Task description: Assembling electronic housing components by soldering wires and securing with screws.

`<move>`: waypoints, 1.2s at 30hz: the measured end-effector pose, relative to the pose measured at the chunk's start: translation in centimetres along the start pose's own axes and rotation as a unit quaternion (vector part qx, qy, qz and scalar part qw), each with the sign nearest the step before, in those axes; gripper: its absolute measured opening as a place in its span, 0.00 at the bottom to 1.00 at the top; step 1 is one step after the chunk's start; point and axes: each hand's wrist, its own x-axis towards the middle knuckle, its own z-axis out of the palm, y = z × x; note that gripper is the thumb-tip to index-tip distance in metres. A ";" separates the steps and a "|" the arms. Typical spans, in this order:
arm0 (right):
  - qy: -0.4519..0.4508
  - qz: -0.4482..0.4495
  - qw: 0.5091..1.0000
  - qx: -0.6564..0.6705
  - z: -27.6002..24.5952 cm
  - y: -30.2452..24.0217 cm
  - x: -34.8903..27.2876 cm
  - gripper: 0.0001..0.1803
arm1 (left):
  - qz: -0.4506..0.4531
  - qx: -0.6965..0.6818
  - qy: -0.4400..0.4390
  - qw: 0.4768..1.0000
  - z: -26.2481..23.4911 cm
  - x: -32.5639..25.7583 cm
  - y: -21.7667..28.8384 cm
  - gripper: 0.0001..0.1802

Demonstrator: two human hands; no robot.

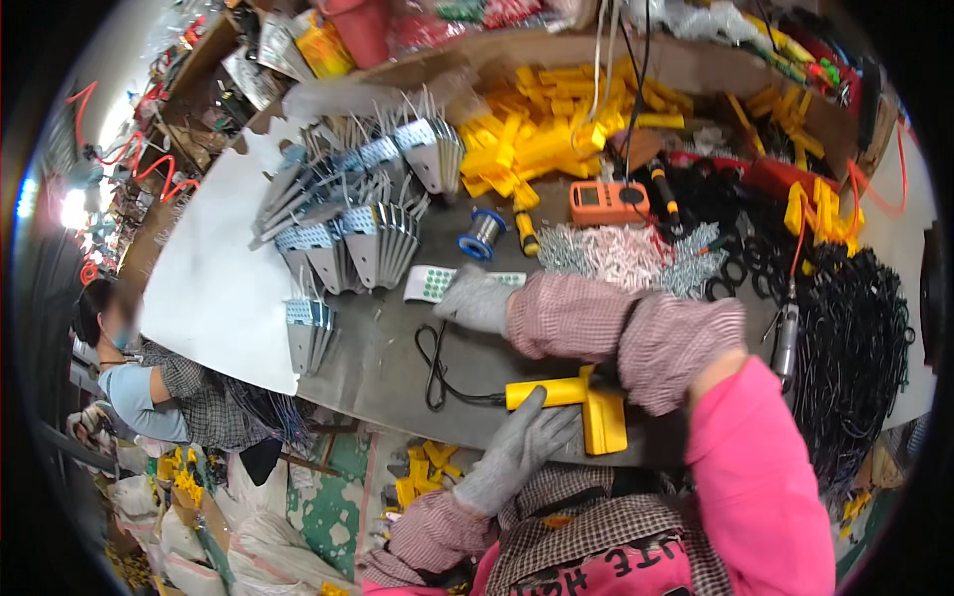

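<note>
My left hand point(517, 449), in a grey glove, is shut on a yellow plastic part point(581, 405) at the near edge of the grey table point(383, 358). A black cable point(435, 366) runs from that part and loops off to the left. My right hand point(475, 298), also gloved, reaches across to the left. It rests on the right end of a white sheet of green round stickers point(433, 283). Its fingers are curled, and whether they pinch anything is hidden.
Stacks of grey metal pieces point(348, 233) lie at the left on a white sheet point(214, 288). A pile of yellow parts point(542, 124), an orange meter point(608, 202), a wire spool point(483, 233) and white fasteners point(621, 253) lie behind. Black cables point(855, 338) are heaped right. Another person point(149, 382) sits lower left.
</note>
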 end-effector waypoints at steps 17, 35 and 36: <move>0.194 0.283 0.931 0.126 -17.0 14.0 -17.7 0.14 | 0.377 0.776 0.207 0.461 2.5 7.7 12.0 0.23; -0.157 0.317 0.931 -0.087 -17.4 15.9 -14.4 0.16 | 0.375 0.559 0.341 0.656 -8.9 11.8 21.8 0.22; -0.126 0.307 0.938 -0.096 -16.5 16.6 -14.6 0.16 | 0.417 0.568 0.369 0.607 -9.2 12.3 22.5 0.19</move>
